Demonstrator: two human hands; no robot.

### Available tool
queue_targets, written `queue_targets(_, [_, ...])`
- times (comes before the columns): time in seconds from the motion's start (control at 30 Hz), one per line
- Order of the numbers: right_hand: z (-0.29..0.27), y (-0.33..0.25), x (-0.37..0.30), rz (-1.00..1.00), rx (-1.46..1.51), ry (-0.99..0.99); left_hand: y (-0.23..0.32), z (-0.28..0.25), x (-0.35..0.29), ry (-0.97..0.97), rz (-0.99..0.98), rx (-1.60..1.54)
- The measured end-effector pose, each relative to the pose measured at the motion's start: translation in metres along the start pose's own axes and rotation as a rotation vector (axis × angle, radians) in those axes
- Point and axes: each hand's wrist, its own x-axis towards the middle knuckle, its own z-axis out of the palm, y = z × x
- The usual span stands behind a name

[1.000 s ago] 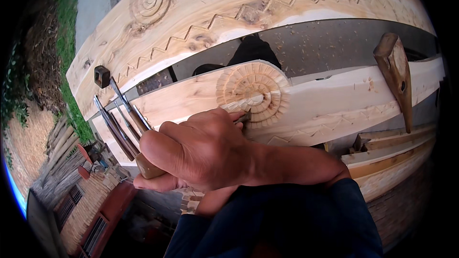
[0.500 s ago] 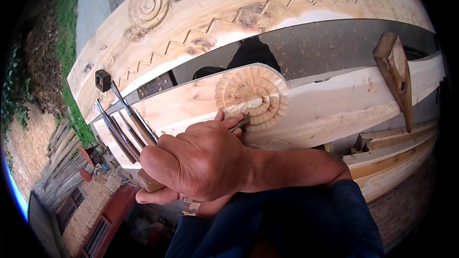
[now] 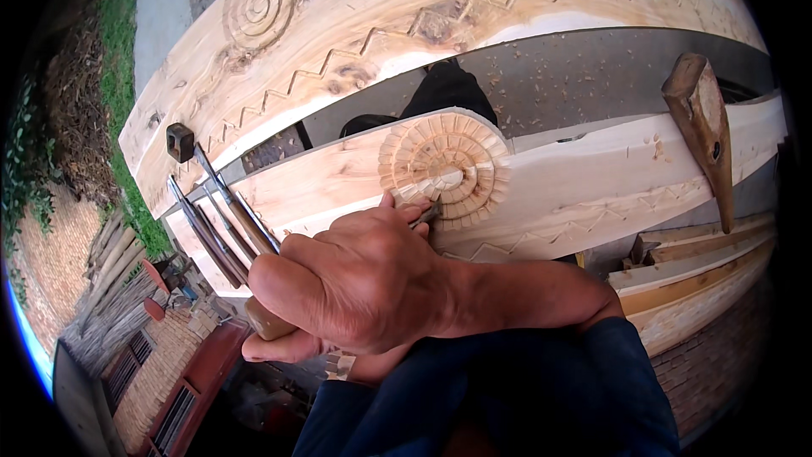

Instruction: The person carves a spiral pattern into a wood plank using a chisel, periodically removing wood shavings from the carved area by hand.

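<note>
My right hand [image 3: 364, 275] is closed over a carving chisel, its forearm reaching in from the right. The chisel's metal tip [image 3: 430, 215] meets the lower left of a round carved rosette on a pale board [image 3: 592, 178]. Out to the left pokes the butt of the wooden handle [image 3: 266, 320]. Against that butt is my left hand [image 3: 288, 347], mostly hidden beneath the right one, its digit pressed to the handle. Rings of small notched cuts fill the rosette [image 3: 457, 152]. Fingertips rest on the wood beside the blade.
Several more chisels [image 3: 216, 220] lie across the board's left end. A wooden mallet [image 3: 702, 135] lies across its right end. Beyond is a larger board [image 3: 355, 17] with a carved spiral and zigzag line. Stacked planks [image 3: 694, 279] stand at lower right; shavings dot the grey floor.
Both hands keep their hold, and the chisel tip stays at the rosette's lower left edge with barely any shift. The whole view has moved very slightly.
</note>
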Motion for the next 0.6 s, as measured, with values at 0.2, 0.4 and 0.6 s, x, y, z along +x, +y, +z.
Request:
queue_targets(0.2, [-0.009,0.001,0.002,-0.009,0.053,0.008,0.006,0.001,-0.007,0.016,-0.015,0.003])
queue_targets(0.4, [-0.002,0.004,0.007,0.092,0.132,0.120,0.026,0.002,-0.029,0.032,-0.056,0.003])
queue_targets(0.6, [0.005,0.017,0.013,0.111,-0.037,0.088,0.037,0.001,-0.044,0.048,-0.078,-0.005])
